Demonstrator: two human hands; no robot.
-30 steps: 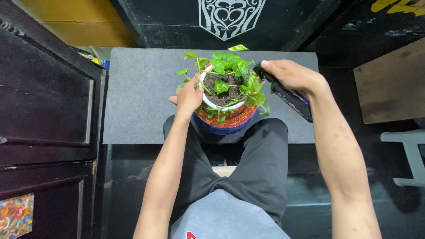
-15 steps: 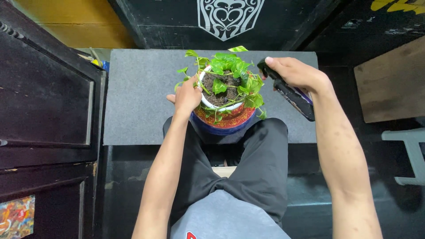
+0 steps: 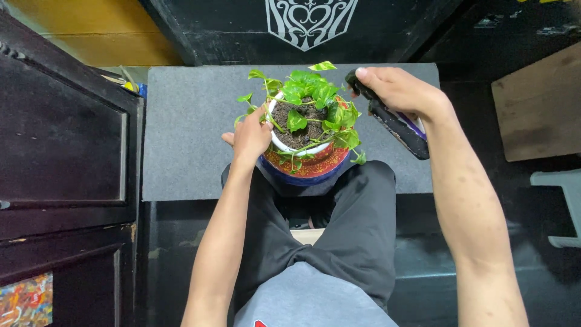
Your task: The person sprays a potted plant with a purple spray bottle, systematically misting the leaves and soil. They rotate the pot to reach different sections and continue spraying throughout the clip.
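The left hand (image 3: pixel 251 136) is resting against the left rim of the white pot (image 3: pixel 284 144), fingers curled around its edge and thumb sticking out to the left. The pot is holding dark soil and a leafy green plant (image 3: pixel 310 100), and it is sitting inside a red and blue patterned dish (image 3: pixel 315 169) at the near edge of the grey mat (image 3: pixel 187 133), just in front of the person's dark trousers (image 3: pixel 357 242).

The right hand (image 3: pixel 399 91) is gripping a dark, long-handled tool (image 3: pixel 396 124), its fingers wrapped tightly about the handle; the tool's far tip is sitting just beside the leaves on the right side of the plant, while the other end is slanting towards the near right over the mat.

Compared with half a second ago, the right hand is sitting a little closer to the foliage, with the tool's tip nearer to the leaves. The left hand is keeping much the same hold on the rim, and the pot is staying in its place on the dish.

A dark wooden cabinet (image 3: pixel 60 145) is standing to the left of the mat.
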